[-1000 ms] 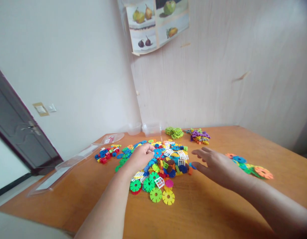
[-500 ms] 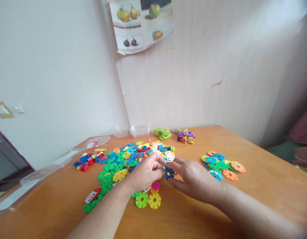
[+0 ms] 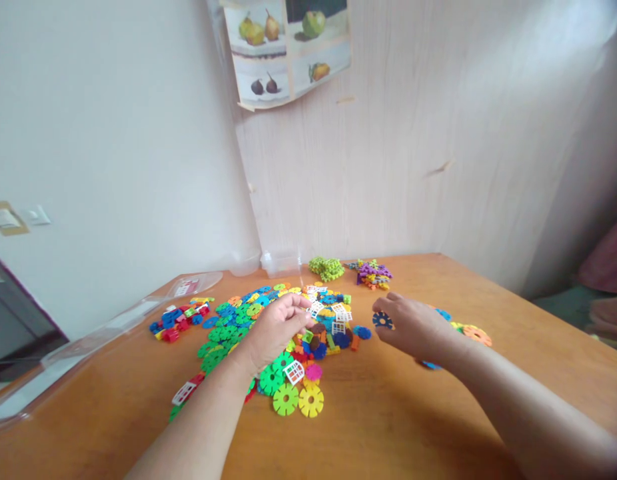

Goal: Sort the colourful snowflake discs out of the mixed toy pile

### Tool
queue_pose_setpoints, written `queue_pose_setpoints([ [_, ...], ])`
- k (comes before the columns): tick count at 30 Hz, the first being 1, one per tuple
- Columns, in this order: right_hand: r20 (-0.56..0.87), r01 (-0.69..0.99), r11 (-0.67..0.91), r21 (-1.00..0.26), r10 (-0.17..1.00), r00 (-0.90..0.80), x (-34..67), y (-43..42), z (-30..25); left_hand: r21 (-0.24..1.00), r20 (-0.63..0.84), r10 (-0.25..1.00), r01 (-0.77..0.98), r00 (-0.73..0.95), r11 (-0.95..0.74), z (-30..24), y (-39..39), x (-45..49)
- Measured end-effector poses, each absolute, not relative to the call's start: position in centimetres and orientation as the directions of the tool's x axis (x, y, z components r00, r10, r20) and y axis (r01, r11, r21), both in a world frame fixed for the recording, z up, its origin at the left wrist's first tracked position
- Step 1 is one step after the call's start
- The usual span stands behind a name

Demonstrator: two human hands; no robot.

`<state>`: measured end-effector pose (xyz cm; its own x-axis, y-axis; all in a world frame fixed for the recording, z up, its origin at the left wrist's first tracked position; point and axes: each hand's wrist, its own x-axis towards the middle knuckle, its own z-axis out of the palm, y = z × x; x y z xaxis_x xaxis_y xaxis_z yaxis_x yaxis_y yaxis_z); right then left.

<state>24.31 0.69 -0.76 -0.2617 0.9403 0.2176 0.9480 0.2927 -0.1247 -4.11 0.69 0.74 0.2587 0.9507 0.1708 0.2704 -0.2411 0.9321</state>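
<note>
My right hand (image 3: pixel 413 327) is closed on a dark blue notched disc (image 3: pixel 382 321), held upright above the table between the large heap and the smaller pile of discs (image 3: pixel 476 335). The forearm and hand hide part of that smaller pile. Over the large heap of building pieces (image 3: pixel 230 333), my left hand (image 3: pixel 278 328) has loosely curled fingers, with a gap between thumb and fingertips and nothing visible in them. Close by it lie white window-frame pieces (image 3: pixel 294 372), a light green disc (image 3: pixel 285 399), a yellow disc (image 3: pixel 311 401) and a pink disc (image 3: pixel 313 371).
Small red and blue blocks (image 3: pixel 176 323) lie at the left of the wooden table (image 3: pixel 368 427). Lime green pieces (image 3: pixel 326 268) and purple and yellow pieces (image 3: pixel 373 273) sit at the back, near clear plastic containers (image 3: pixel 282 263). A clear lid (image 3: pixel 196 285) lies by the wall.
My hands have moved apart. The right one has carried the dark blue disc rightward from the heap toward the smaller pile; the left one has shifted slightly left and up.
</note>
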Motion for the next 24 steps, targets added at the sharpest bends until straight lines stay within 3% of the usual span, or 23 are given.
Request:
queue_pose_setpoints([
  [5, 0.125, 0.991, 0.116, -0.073, 0.986, -0.107, 28.5, 3.3, -1.1, 0.929, 0.239, 0.969, 0.275, 0.063, -0.247, 0.6, 2.7, -6.4],
  [12, 0.014, 0.994, 0.067, -0.091, 0.998, -0.066, 32.6, 5.4, -2.9, 0.912, 0.272, 0.941, 0.366, -0.203, -0.185, 0.7, 4.6, -10.0],
  [17, 0.034, 0.990, 0.034, -0.140, 0.999, -0.029, 34.4, 6.9, -4.4, 0.853, 0.240, 0.948, 0.511, -0.209, -0.104, 0.1, 5.2, -11.5],
  [24, 0.000, 0.989, -0.025, -0.147, 1.000, 0.025, 36.4, 8.2, -5.1, 0.641, 0.190, 0.979, 0.764, -0.069, -0.070, -1.6, 5.5, -11.9],
])
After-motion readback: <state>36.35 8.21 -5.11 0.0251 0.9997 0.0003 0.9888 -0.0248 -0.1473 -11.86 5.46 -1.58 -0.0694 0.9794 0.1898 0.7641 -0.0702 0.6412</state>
